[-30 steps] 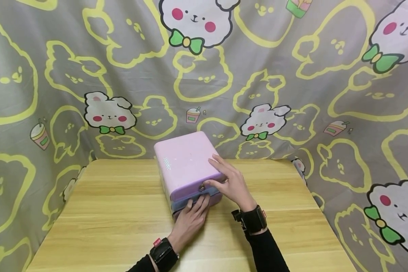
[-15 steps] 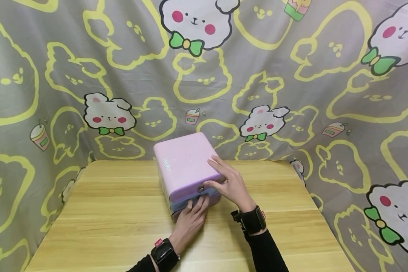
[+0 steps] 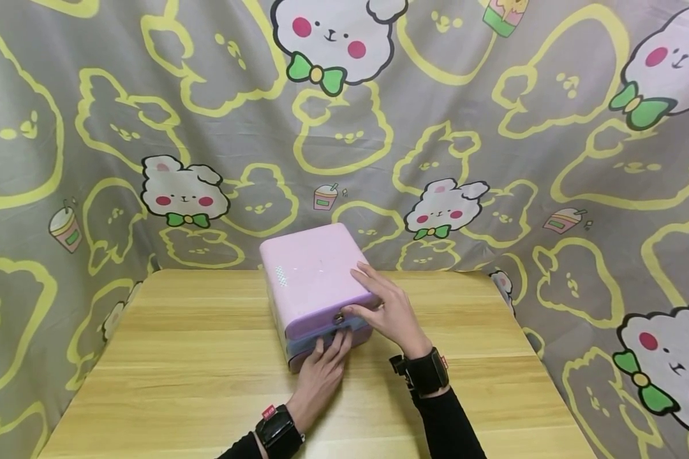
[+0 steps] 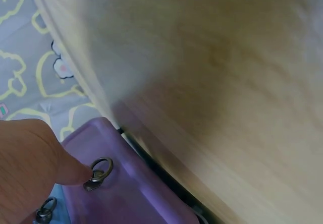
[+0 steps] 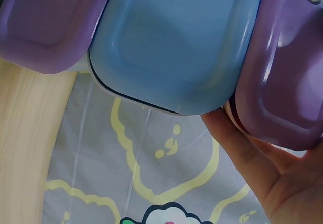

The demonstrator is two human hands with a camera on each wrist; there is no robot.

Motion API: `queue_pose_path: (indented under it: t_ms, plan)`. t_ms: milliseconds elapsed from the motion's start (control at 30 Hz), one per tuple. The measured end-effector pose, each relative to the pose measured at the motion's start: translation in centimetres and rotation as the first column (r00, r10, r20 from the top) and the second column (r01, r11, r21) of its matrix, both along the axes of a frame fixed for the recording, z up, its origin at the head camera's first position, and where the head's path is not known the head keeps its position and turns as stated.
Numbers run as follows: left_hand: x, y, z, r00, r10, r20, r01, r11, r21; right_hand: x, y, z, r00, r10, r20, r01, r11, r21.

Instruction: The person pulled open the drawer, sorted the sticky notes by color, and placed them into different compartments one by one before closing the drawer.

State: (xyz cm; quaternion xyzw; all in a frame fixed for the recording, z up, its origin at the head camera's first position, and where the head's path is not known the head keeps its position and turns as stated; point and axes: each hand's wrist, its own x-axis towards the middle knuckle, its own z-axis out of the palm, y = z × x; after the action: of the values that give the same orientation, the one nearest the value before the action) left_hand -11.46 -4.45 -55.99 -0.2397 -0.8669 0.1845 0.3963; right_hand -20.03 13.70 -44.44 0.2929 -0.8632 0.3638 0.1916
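A small drawer cabinet [image 3: 316, 274] with a pink top stands on the table. Its fronts are purple, blue and purple from top to bottom. My left hand [image 3: 317, 382] is at the lower front; in the left wrist view one of its digits meets the metal ring pull [image 4: 103, 169] of the bottom purple drawer [image 4: 131, 199], the other digits being hidden. Another ring pull [image 4: 46, 210] hangs on the blue drawer [image 5: 176, 42]. My right hand [image 3: 399, 312] grips the cabinet's upper right front corner, fingers on the top and thumb near the upper ring pull [image 3: 339, 317].
Wood-grain table [image 3: 195, 357] lies under and around the cabinet. A grey curtain [image 3: 252, 140] printed with yellow outlines and white rabbits rises close behind it and along both sides. Each wrist wears a black band [image 3: 427, 371].
Hardly anything differs. The lower front of the cabinet and my left hand sit very slightly nearer, while my right hand keeps its place.
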Motion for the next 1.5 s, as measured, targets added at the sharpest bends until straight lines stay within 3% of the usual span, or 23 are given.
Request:
queue_pose_path:
  t_ms: [467, 967, 1200, 1400, 1500]
  plan:
    - [-0.2, 0.1, -0.1, 1.0, 0.024, 0.018, -0.024, 1.0, -0.016, -0.3, 0.0, 0.2, 1.0, -0.005, 0.012, 0.005, 1.0, -0.003]
    - [0.2, 0.0, 0.1, 0.997, -0.015, 0.079, 0.014, 1.0, 0.011, -0.4, 0.6, 1.2, 0.997, 0.038, 0.061, -0.042, 0.996, 0.08]
    - [0.4, 0.2, 1.9, 0.985, -0.121, 0.127, 0.107, 0.988, 0.111, -0.2, 0.7, 1.6, 0.998, 0.043, 0.049, -0.048, 0.992, 0.121]
    - [0.6, 0.2, 4.3, 0.976, -0.218, 0.029, 0.21, 0.962, 0.175, 0.3, 0.5, 2.2, 1.0, -0.008, -0.002, 0.008, 0.997, 0.075]
    - [0.9, 0.2, 5.5, 0.966, -0.257, -0.028, 0.256, 0.937, 0.239, 0.9, 0.4, 2.5, 0.998, -0.036, -0.045, 0.038, 0.998, 0.058]
